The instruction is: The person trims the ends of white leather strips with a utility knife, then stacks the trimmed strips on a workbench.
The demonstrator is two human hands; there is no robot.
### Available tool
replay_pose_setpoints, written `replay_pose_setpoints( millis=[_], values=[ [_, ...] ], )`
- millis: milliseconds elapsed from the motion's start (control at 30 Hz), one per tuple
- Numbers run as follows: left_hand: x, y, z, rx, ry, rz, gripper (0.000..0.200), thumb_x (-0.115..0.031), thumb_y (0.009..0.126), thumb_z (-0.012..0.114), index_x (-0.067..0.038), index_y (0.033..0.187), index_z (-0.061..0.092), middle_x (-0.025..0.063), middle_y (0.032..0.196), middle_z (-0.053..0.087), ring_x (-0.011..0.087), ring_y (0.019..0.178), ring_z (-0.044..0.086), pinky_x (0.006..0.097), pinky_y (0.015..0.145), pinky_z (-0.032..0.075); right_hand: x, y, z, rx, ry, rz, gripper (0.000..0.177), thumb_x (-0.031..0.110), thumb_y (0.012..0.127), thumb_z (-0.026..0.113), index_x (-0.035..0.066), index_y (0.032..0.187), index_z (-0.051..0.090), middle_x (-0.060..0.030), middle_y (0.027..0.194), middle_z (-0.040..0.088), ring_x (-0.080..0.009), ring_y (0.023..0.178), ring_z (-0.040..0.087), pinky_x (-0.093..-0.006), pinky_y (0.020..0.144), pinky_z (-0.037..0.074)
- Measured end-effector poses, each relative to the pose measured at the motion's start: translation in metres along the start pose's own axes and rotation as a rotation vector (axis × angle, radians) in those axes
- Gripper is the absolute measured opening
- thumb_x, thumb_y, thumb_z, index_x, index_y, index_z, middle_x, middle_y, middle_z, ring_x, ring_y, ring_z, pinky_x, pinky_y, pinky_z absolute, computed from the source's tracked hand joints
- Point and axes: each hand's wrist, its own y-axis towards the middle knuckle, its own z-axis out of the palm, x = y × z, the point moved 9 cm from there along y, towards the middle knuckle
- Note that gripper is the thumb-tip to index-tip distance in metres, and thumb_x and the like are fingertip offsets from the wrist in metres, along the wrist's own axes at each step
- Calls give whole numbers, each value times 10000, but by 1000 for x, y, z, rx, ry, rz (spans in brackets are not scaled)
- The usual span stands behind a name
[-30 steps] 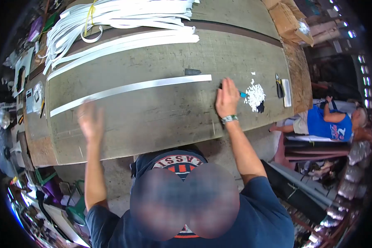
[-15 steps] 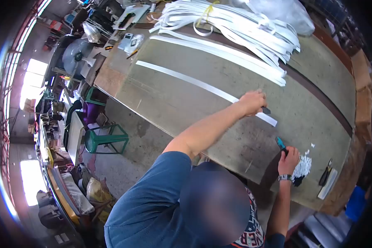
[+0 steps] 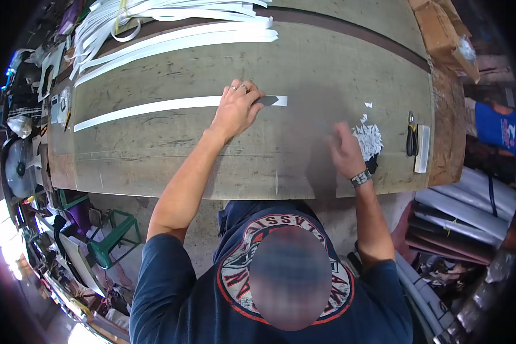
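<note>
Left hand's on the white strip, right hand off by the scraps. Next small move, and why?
Likely bring the right hand across to the free end of the long white flat strip. The left hand pins that strip to the worn wooden table beside a small dark piece, while the right hand is blurred, off the strip, by the pile of white offcuts.

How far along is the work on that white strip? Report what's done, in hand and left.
Done, by the look: a heap of small white offcuts lies by the right hand. In hand: the left hand presses the long white flat strip to the worn wooden table, at a small dark piece near its end. Left, probably: the bundle of white strips at the far edge looks untouched.
</note>
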Motion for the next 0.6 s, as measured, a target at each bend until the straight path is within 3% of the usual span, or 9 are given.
replay_pose_setpoints(
  millis=[67, 100, 200, 333, 367, 467, 600],
  values=[
    [-10, -8, 10, -14, -30, 5, 266, -146, 933, 795, -85, 1189, 759, 64, 1184, 666, 302, 1154, 581, 442, 997, 452, 8, -4, 0, -20, 12, -4, 279, 171, 997, 760, 46, 1097, 531, -174, 825, 633, -371, 742, 675, -426, 652, 501],
    [-16, -11, 13, -19, -48, 9, 271, -143, 930, 797, -88, 1194, 761, 60, 1184, 665, 296, 1152, 577, 438, 995, 446, 6, -6, 5, 59, 14, 120, 320, 254, 982, 783, 47, 1076, 558, -166, 814, 654, -378, 747, 685, -424, 652, 512],
    [-32, -18, 18, -10, -57, 43, 299, -150, 930, 798, -86, 1219, 761, 69, 1193, 660, 300, 1150, 577, 439, 1000, 439, -1, -15, 26, 197, -232, 164, 345, 330, 978, 787, 53, 1034, 589, -162, 830, 687, -396, 772, 699, -454, 652, 518],
    [-40, -19, 18, -36, -48, 52, 345, -168, 925, 808, -78, 1253, 755, 86, 1200, 659, 306, 1142, 579, 440, 993, 448, 13, -12, 43, 69, -282, -11, 281, 274, 931, 789, 80, 993, 595, -158, 860, 709, -399, 832, 718, -503, 675, 538],
    [-42, -18, 16, -48, -46, 54, 357, -175, 923, 812, -76, 1261, 753, 88, 1199, 659, 307, 1139, 580, 441, 990, 450, 15, -10, 47, 33, -259, -67, 308, 186, 913, 763, 117, 1185, 637, -135, 902, 716, -385, 846, 722, -502, 707, 569],
    [-44, -14, 21, -26, -41, 76, 369, -194, 914, 826, -74, 1256, 760, 90, 1179, 660, 304, 1125, 580, 441, 978, 456, 11, -2, 58, 68, -247, -100, 574, 122, 905, 739, 168, 1453, 576, -113, 980, 710, -368, 877, 728, -494, 728, 593],
    [-47, -5, 30, -8, -55, 110, 364, -206, 895, 847, -74, 1227, 780, 84, 1135, 661, 295, 1093, 580, 433, 970, 457, 1, -3, 74, 100, -376, -111, 752, 77, 886, 723, 220, 1589, 496, -94, 1026, 675, -328, 894, 733, -474, 733, 609]
  ],
)
